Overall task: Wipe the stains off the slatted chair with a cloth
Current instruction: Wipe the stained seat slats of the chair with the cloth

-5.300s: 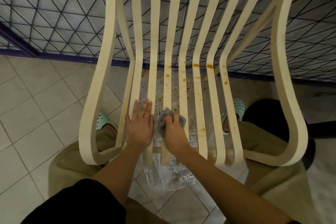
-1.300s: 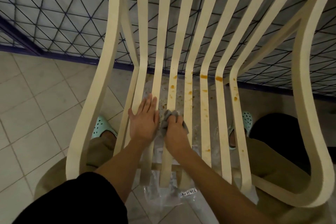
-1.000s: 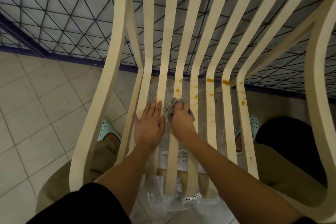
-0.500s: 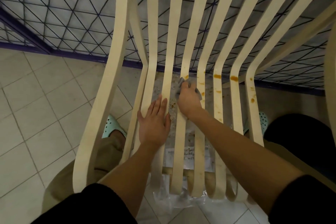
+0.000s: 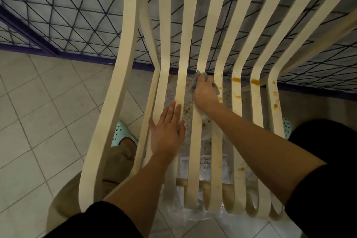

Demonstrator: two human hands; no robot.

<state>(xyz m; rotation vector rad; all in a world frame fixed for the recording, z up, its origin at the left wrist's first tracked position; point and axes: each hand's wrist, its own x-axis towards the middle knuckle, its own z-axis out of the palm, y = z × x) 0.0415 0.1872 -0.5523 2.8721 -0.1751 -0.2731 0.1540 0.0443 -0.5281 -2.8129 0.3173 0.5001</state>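
Cloth bunched under right hand fingers, on slat

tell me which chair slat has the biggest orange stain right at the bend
The second slat from the right: a wide orange stain crosses it at the bend. Its left neighbour's blotch is paler, and the rightmost slat has only small spots.
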